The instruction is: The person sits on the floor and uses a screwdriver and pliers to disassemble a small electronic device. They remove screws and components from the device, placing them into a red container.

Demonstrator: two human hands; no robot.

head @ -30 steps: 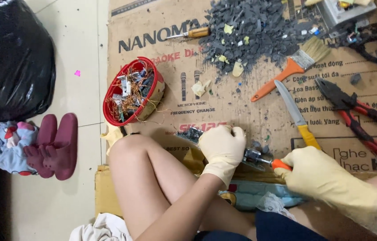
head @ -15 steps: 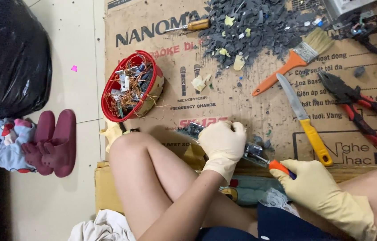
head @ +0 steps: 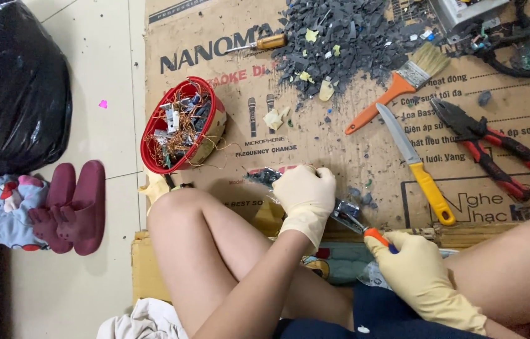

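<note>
On the cardboard sheet (head: 340, 150) by our knees, our left hand (head: 306, 196) still pins a small circuit board (head: 265, 177), while our right hand (head: 418, 273) grips an orange-handled tool (head: 365, 231) pointing up-left, unchanged.

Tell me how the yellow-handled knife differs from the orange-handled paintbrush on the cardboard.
The yellow-handled knife ends in a narrow metal blade; the orange-handled paintbrush ends in a wide tuft of pale bristles. The knife's handle points toward the person, while the paintbrush's bristles point away, beside the dark debris pile. Both lie flat on the cardboard, untouched by either hand.
</note>
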